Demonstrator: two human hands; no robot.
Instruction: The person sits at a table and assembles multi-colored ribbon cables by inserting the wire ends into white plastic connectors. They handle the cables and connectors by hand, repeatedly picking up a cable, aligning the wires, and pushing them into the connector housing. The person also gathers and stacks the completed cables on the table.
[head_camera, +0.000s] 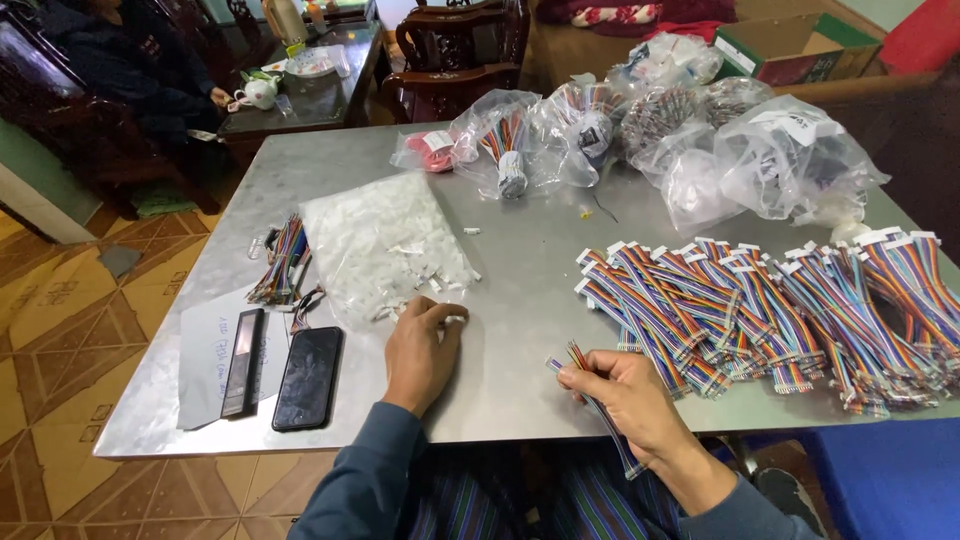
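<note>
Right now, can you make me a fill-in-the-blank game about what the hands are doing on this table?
1. The right hand holds a rainbow ribbon ____.
2. The left hand picks at a pile of small ____ connectors.
3. The black phone lies to the ____ of the left hand.
4. The big heap of rainbow cables lies on a shiny ____ table.

Missing words: cable; white; left; metal
</note>
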